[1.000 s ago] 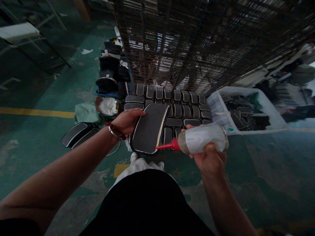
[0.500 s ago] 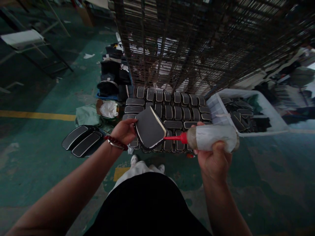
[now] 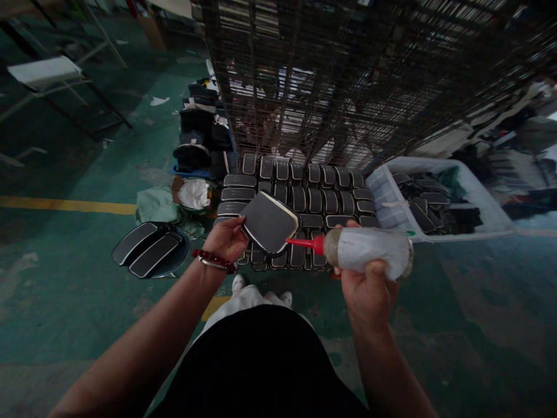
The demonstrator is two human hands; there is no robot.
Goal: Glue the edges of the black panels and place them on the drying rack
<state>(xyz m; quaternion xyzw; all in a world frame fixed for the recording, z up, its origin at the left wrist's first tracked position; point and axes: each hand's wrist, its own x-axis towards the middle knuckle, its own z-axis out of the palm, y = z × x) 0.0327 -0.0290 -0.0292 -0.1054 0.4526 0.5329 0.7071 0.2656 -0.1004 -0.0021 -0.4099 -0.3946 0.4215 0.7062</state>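
Left hand [image 3: 227,238] pinches a black foam pad [image 3: 270,222] by its left edge, fingers curled round the rim, pad tilted with its dark face toward the camera and a pale edge showing along the top right. Red bead bracelet [image 3: 213,259] on that wrist. Right hand [image 3: 369,287] is wrapped tight round a grimy white squeeze bottle [image 3: 369,251] lying roughly horizontal, thumb on top; its red nozzle [image 3: 304,242] points left and the tip sits at the pad's lower right edge, touching or just off it, can't tell which. Both held in front of the person's body, above the floor. Directly behind and below the pad: rows of similar black pads [image 3: 322,197] laid out flat on a low surface. Right of those, a white plastic bin [image 3: 474,200] with more black pieces inside. Left, on the green floor [image 3: 65,278], two long black pads [image 3: 145,252] on a dark round base. Wire rack [image 3: 348,75] stands behind the rows
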